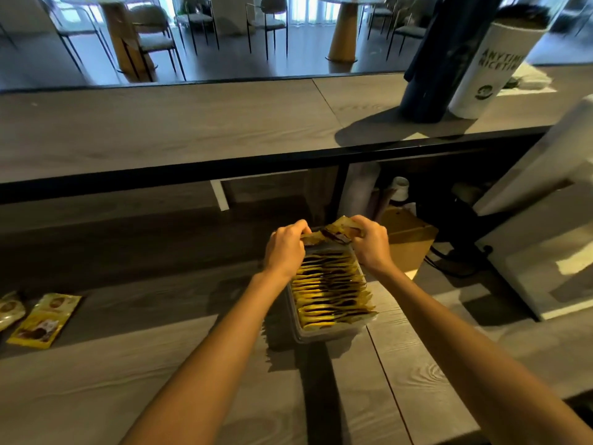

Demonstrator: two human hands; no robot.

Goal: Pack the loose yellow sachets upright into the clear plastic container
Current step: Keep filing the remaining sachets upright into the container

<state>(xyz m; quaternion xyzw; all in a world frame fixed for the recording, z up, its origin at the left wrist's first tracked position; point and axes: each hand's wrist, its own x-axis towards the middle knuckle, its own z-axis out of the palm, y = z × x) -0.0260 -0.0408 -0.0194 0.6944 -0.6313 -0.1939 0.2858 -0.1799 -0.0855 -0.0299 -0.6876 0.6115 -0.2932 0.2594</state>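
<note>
While each hand, left hand and right hand, pinches sachets at the container's far end, seating them upright comes next.

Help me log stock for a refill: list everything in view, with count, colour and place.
container: one, clear, lower counter, centre.
packed sachets: many, yellow, upright in container.
held sachets: a few, yellow, above container's far end.
loose sachets: two, yellow, counter's left edge.
tube: one, white, upper counter, right.
cylinder: one, dark, beside tube.
box: one, brown, behind container, right.
chairs: several, dark-framed, room beyond.
left hand: one, gripping held sachets.
right hand: one, gripping held sachets.
</note>
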